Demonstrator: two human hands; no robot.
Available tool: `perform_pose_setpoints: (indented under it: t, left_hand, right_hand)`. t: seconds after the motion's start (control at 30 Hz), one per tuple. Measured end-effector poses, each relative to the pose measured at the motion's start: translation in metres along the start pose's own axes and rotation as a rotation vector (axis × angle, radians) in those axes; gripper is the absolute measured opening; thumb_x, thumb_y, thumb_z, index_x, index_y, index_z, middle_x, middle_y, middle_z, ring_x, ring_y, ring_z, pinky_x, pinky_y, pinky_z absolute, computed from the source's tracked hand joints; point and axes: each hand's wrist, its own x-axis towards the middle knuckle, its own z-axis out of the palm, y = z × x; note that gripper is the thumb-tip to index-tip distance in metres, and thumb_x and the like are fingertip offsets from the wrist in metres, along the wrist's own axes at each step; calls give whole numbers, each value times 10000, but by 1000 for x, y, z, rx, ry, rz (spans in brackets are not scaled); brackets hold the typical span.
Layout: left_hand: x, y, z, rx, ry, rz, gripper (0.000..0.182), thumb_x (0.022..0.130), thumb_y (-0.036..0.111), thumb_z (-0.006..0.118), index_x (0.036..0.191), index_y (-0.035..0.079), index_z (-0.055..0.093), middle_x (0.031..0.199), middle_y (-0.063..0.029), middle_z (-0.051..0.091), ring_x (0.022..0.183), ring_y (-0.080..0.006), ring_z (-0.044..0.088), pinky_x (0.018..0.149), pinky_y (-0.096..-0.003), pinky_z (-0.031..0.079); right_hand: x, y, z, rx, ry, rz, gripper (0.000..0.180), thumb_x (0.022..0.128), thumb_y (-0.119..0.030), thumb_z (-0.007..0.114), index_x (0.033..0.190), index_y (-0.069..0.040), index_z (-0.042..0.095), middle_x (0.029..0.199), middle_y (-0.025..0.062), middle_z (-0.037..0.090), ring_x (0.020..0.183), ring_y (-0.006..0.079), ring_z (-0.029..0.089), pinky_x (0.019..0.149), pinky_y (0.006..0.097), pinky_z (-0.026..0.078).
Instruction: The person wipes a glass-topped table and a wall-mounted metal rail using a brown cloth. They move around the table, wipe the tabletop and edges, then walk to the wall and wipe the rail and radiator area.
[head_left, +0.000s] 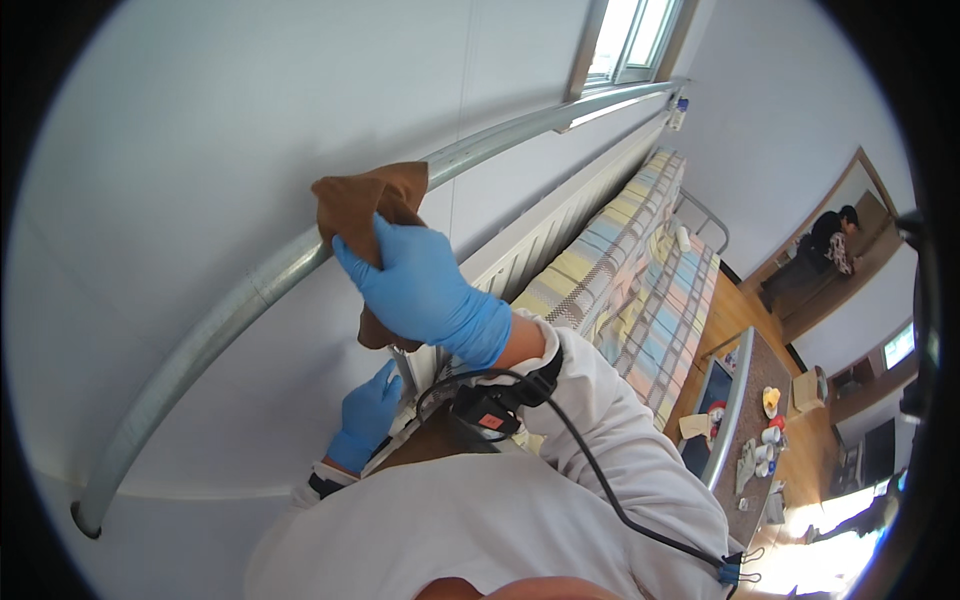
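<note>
My right hand (424, 289), in a blue glove, grips a brown cloth (367, 202). The cloth is wrapped over a grey metal pipe (247, 289) that runs along the wall, looking curved in this view. Part of the cloth hangs down below the hand. Lower down, my left hand (364, 420), also in a blue glove, is beside the near end of a white radiator (517, 262). Its thumb and finger are apart and nothing shows in it; whether it touches the radiator cannot be told.
A sofa with a plaid cover (630, 292) stands along the radiator. A window (630, 41) is above the pipe's far part. To the right, a low table (739, 480) bears several cups. Another person (817, 247) bends in a doorway. A black cable (592, 457) runs along my right arm.
</note>
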Motion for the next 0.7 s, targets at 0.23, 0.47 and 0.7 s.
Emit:
perform_pose_setpoints:
  t: [0.23,0.47,0.7]
  left_hand:
    - [-9,-1,3,-13,74,173,304,891,237,558,1135,64,612,853,-172,660,722,-348,637,645,-418,507]
    - [-35,9,-6,-69,63,-150,330,909,261,518,1170,75,599,842,-183,653,768,-348,633,695,-402,501]
    - [-60,35,4,-76,135,-341,353,932,278,478,1192,66,589,898,-167,666,801,-311,647,744,-380,496]
  right_hand:
    - [5,-1,-5,-283,-23,-20,323,873,-353,582,916,-34,609,661,140,618,594,304,631,598,373,537]
    - [16,20,-20,-344,44,-56,349,889,-392,535,914,-52,609,711,156,634,687,335,639,663,403,524]
    - [54,105,-98,-391,178,110,424,908,-432,427,933,-33,569,757,190,646,768,372,631,701,458,498]
